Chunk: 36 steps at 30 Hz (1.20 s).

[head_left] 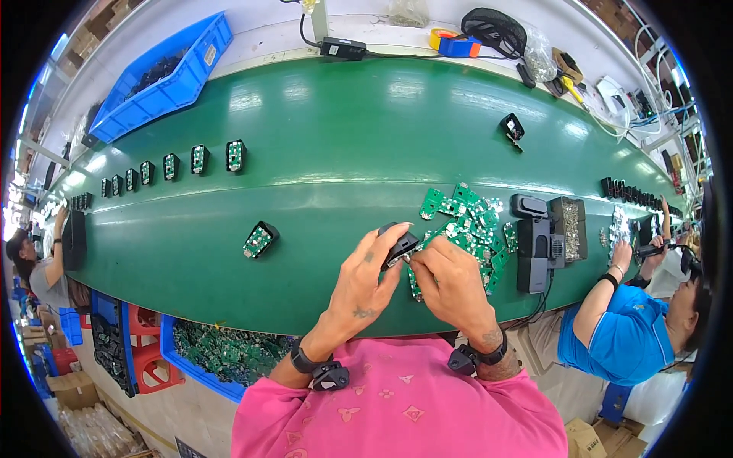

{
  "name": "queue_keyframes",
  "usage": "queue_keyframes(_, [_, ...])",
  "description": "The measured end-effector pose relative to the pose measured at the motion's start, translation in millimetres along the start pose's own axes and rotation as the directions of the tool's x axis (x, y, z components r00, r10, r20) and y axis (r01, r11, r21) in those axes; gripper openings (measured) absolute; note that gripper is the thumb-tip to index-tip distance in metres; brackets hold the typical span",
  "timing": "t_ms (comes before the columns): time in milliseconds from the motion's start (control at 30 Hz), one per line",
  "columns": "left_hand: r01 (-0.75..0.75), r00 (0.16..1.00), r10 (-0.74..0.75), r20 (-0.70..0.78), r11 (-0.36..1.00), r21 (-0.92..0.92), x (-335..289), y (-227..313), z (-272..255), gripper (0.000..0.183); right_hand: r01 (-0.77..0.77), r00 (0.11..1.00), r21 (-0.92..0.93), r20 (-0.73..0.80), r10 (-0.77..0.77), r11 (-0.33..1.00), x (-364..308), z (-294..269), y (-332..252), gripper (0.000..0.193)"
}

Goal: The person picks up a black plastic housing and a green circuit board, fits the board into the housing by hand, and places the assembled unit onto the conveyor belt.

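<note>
My left hand (357, 286) is closed around a small black plastic housing (400, 246), held tilted above the near part of the bench. My right hand (453, 278) is pinched at the housing's lower right edge, where a pale, shiny bit shows. What lies between those right fingertips is hidden. Just beyond and beside the right hand spreads a pile of green circuit boards (475, 227). To the left, a black housing with a green board in it (261, 240) lies alone on the green bench top (321, 153).
Filled housings (200, 159) stand in a row at the left. A blue bin (164, 84) sits behind them. Right of the boards are a grey device (533, 256) and a box of small metal parts (571, 229). Another open housing (512, 128) lies far right. A blue-shirted co-worker (622, 328) sits right.
</note>
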State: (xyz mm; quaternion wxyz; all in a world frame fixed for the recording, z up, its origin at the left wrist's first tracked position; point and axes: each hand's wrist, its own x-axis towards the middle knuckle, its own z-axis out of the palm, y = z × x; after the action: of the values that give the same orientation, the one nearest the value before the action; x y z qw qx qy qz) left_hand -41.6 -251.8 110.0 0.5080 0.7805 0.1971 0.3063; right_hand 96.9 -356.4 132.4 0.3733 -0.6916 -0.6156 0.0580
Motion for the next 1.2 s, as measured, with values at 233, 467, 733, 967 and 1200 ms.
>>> queue_keyframes(233, [-0.031,0.997,0.043,-0.058,0.979,0.200,0,1,8,0.054,-0.014,1.000,-0.089,-0.018,0.013,0.996,-2,12,-1,0.005])
queue_keyframes(467, [0.195,0.970,-0.222,-0.101,0.955,-0.225,1,-12,12,0.049,-0.090,0.984,0.003,-0.152,0.089,0.996,-7,30,9,0.013])
queue_keyframes(733, [0.378,0.925,-0.328,0.192,0.747,-0.547,1,-18,-1,0.061,-0.503,0.802,0.733,0.198,0.564,0.458,-16,26,31,0.021])
queue_keyframes(967, [0.402,0.913,-0.372,0.167,0.751,-0.524,0,-14,2,0.057,-0.341,0.903,0.825,0.155,0.400,0.450,-12,23,19,0.008])
queue_keyframes(1200, [0.306,0.952,-0.266,0.153,0.831,-0.464,0,-20,14,0.050,-0.457,0.845,0.698,0.149,0.513,0.551,-11,13,25,0.024])
